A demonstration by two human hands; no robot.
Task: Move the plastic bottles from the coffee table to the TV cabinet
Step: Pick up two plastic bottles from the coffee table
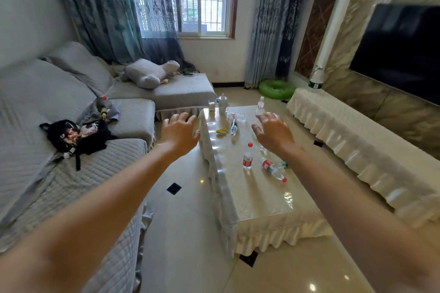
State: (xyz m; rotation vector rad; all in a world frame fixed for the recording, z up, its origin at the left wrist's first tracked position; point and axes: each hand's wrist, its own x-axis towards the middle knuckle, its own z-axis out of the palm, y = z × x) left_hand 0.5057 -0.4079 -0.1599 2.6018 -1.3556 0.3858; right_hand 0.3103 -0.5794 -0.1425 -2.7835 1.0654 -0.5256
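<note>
Plastic bottles stood and lay on the coffee table (257, 200), which carried a glossy cream cover with a frilled skirt. One upright bottle (247, 157) with a red cap and red label stood near the table's middle. Just to its right, a second bottle (273, 170) with a red label lay on its side, cap pointing toward the near right edge. Farther back, a third bottle (233, 125) lay on its side beside a small yellow object (222, 131). A small clear bottle (261, 103) stood upright at the far right corner, and a baby bottle (222, 102) and a small carton (211, 106) stood at the far left corner.

The left hand (179, 131) was held out above the table's left edge, fingers spread and relaxed, holding nothing. The right hand (273, 131) was held out over the table's right side, fingers likewise spread and empty.

The TV cabinet (357, 147), draped in a cream cover, ran along the right wall below the television (402, 52). A green-labelled bottle (316, 79) stood at its far end.
</note>
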